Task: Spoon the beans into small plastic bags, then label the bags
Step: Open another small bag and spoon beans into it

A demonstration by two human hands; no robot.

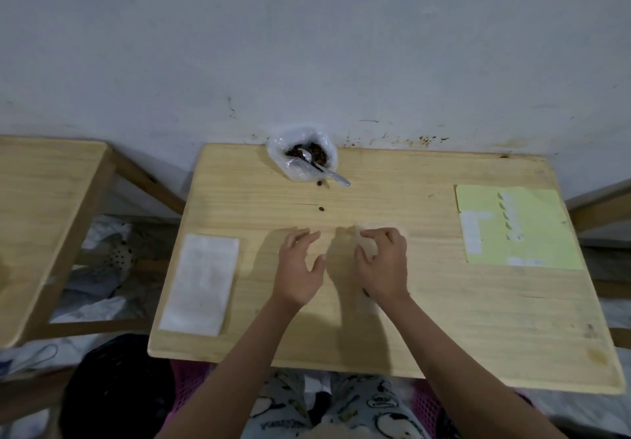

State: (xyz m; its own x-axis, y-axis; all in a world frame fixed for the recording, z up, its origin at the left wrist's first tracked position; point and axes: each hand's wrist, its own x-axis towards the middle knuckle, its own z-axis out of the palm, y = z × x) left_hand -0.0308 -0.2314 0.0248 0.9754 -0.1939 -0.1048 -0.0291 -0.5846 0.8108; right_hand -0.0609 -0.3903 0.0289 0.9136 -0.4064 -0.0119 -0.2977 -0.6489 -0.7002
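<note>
Grey, stained wall point(307, 46) rises behind the pale wooden table point(478, 319) where we sit, and a second wooden table point(41, 216) stands off to our left. Against the wall, at the far middle of our table, a clear plastic bag point(302, 151) sits open with dark beans point(319, 156) inside and a metal spoon point(326, 169) resting in it, its handle sticking out over the bag's edge toward us. Two loose beans point(320, 209) lie on the wood just in front of it. A stack of small plastic bags point(201, 283) lies flat near our left edge. On the right lies a yellow sheet point(519, 230) carrying white labels point(471, 233); any writing on them is too blurred for us to read.

Our left hand point(300, 268) hovers over the middle of the table with its fingers loosely curled and spread, holding nothing. Our right hand point(384, 264) is close beside it, fingers bent; we seem to pinch a thin clear bag there, but we cannot tell for certain. Patterned trousers point(375, 411) show below the table edge.
</note>
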